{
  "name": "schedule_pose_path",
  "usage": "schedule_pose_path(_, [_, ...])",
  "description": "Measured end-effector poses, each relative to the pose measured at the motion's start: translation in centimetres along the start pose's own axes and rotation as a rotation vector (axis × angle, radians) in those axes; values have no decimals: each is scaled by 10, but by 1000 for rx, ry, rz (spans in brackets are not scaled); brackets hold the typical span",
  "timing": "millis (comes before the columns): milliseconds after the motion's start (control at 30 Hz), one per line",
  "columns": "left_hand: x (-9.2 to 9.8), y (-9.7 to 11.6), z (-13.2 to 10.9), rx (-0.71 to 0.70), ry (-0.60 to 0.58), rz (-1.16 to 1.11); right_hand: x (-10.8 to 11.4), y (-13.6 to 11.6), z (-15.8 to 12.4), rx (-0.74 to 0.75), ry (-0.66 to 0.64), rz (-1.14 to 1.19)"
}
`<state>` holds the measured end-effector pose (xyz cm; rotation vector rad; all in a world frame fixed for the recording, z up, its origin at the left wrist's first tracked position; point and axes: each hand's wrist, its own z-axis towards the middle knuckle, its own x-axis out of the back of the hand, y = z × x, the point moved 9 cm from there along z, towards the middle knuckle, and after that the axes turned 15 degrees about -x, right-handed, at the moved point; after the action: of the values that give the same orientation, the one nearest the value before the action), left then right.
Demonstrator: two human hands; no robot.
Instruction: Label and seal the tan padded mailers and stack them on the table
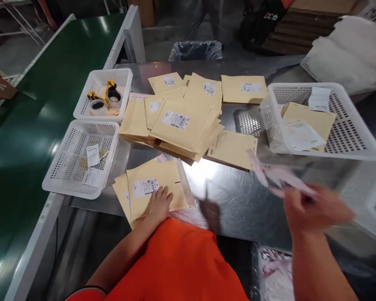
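My left hand [161, 205] lies with its fingers spread on a yellow padded envelope [169, 175] that bears a white printed label [145, 187]. The envelope's right end has a pinkish strip along its flap [185, 184], and other envelopes show beneath it. Off to the right, my right hand [313, 205] is raised above the metal table, closed on a thin pinkish-white strip [283, 173] that is smeared by motion. A pile of labelled padded envelopes [178, 125] fills the middle of the table.
On the left, one white basket [97, 75] holds tape dispensers [113, 94]; another basket [61, 167] holds paper slips. A larger basket [357, 121] at right contains envelopes and papers. A green conveyor [50, 92] borders the left side. Behind the table stands a lined bin [196, 50].
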<state>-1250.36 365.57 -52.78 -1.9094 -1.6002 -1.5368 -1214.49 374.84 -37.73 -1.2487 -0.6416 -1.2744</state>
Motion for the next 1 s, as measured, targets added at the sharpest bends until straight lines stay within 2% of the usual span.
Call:
schedule_pose_path(33, [1, 0, 1, 9, 5, 5, -7, -11, -10, -1, -24, -48])
schedule_pose_path(67, [2, -1, 1, 19, 7, 12, -27, -28, -22, 18, -129, -116])
schedule_pose_path(167, [2, -1, 1, 23, 9, 33, -119, -83, -76, 109, -627, -345])
schedule_pose_path(200, [2, -1, 1, 18, 7, 35, -143, -95, -91, 99, -739, -379])
schedule_pose_path(267, [1, 0, 0, 7, 2, 32, -178, -114, -113, 95, -895, -366])
schedule_pose_path(300, [1, 0, -1, 7, 0, 32, -188, -120, -118, 91, -934, -340])
schedule_pose_path(400, [2, 0, -1, 20, -7, 36, -200, -130, -124, 112, -997, -264])
schedule_pose_path(533, [15, 0, 1, 57, 28, 67, -198, -144, -126, 171, -1032, -215])
schedule_pose_path(633, [22, -5, 4, 99, 44, 114, -198, -160, -140, 214, -1054, -193])
schedule_pose_path(733, [17, -10, 7, 97, 19, 120, -202, -176, -160, 232, -1066, -200])
schedule_pose_path(800, [11, -15, 7, 106, 2, 93, -208, -185, -164, 232, -1054, -211])
schedule_pose_path(867, [6, -18, 7, 111, -13, 63, -218, -197, -150, 228, -1030, -219])
schedule_pose_path(1000, [1, -19, 6, 90, -22, 37, -251, -228, -82, 196, -968, -235])
